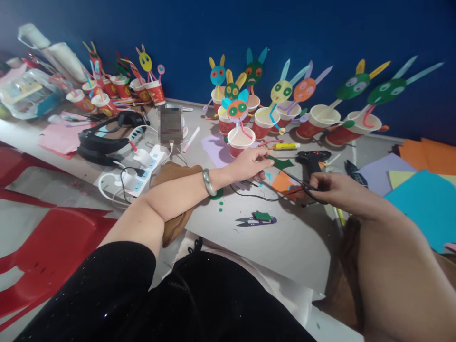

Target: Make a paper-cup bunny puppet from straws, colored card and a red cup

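Observation:
My left hand [252,164], with a bracelet on its wrist, pinches one end of a small piece of green paper [284,163] above the table. My right hand [333,189] grips the dark handles of a pair of scissors [298,180]. Their blades point left toward my left fingertips, just below the green paper. Whether the blades touch the paper I cannot tell. Right behind my left hand stands a red paper cup [241,142] bearing an orange animal face with blue ears. Nearer to me lie thread snips [245,221] with a green scrap [262,216] on them.
A black glue gun [313,159] and its cable lie close to my right hand. More decorated cups [318,121] line the blue wall. Coloured paper sheets [423,204] are at the right. A power strip [151,166] and a black headset [103,140] are at the left, beyond a red chair [67,232].

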Tool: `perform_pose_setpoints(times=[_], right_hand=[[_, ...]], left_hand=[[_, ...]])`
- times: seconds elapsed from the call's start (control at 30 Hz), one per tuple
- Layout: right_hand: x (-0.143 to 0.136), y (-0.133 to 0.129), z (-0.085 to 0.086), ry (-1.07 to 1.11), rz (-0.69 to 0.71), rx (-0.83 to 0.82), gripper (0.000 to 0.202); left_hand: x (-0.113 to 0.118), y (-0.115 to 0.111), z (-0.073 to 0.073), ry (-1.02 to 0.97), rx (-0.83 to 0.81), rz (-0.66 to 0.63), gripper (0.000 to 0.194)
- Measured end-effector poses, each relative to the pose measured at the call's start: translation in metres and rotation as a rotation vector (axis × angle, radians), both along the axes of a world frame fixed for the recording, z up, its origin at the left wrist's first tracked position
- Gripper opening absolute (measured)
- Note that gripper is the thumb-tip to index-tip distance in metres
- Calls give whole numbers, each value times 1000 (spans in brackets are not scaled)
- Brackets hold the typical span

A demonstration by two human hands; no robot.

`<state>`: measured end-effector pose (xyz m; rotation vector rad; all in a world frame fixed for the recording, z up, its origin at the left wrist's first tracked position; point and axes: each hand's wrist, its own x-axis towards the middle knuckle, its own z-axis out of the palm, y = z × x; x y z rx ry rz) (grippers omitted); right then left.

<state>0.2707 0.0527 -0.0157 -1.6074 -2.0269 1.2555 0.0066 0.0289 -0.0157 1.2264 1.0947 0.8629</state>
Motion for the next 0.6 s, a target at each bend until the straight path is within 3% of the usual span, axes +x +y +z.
perform_pose_setpoints(times=[0.1, 0.2, 0.27, 0.4, 0.6], right_hand=[[1, 4, 0, -47, -84, -46, 55], [-3, 3, 3, -40, -287, 84, 57], [-8, 0, 2, 57, -349, 160, 55], [-24, -12, -5, 369, -343, 203, 46], [-51, -33, 2, 374, -306, 249, 45]], left_hand=[[-1, 0, 0, -1, 101, 88, 11], [-2, -3, 3, -18, 128, 95, 18], [-1, -5, 5, -31, 114, 50, 21], [3, -9, 5, -41, 85, -64, 28], [4, -11, 2, -7, 95, -161, 31]])
